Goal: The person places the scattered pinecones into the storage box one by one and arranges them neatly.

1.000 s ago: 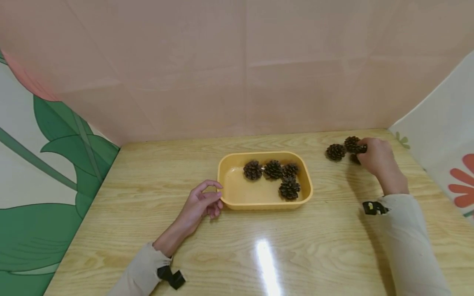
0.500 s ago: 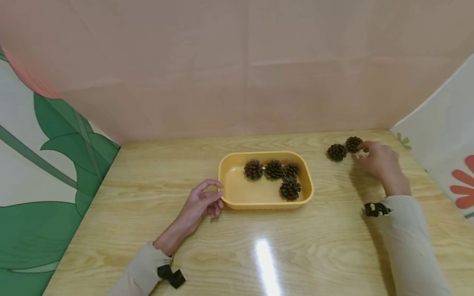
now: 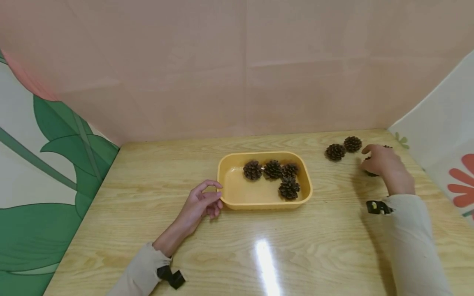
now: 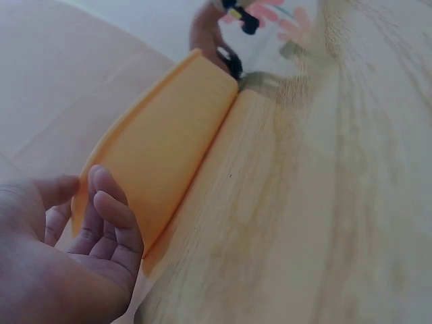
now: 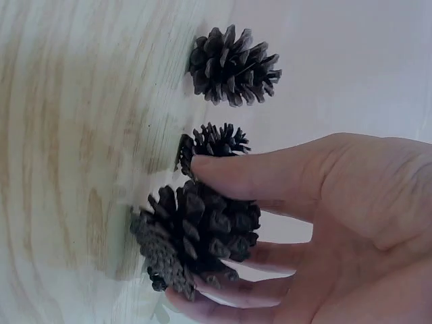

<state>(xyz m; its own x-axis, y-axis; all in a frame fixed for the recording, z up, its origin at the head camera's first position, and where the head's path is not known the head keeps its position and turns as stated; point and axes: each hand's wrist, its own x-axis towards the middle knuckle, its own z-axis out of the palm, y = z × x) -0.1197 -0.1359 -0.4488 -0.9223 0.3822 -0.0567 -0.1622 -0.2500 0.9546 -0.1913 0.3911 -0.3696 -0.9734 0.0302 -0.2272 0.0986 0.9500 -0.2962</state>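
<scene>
The right hand curls thumb and fingers round a dark pine cone, perhaps two, on the wooden table; two loose cones lie just beside, toward the tray and the pink backdrop. The left hand, fingers loosely bent, touches the left end of the yellow tray, whose four cones leave its left part bare.
</scene>
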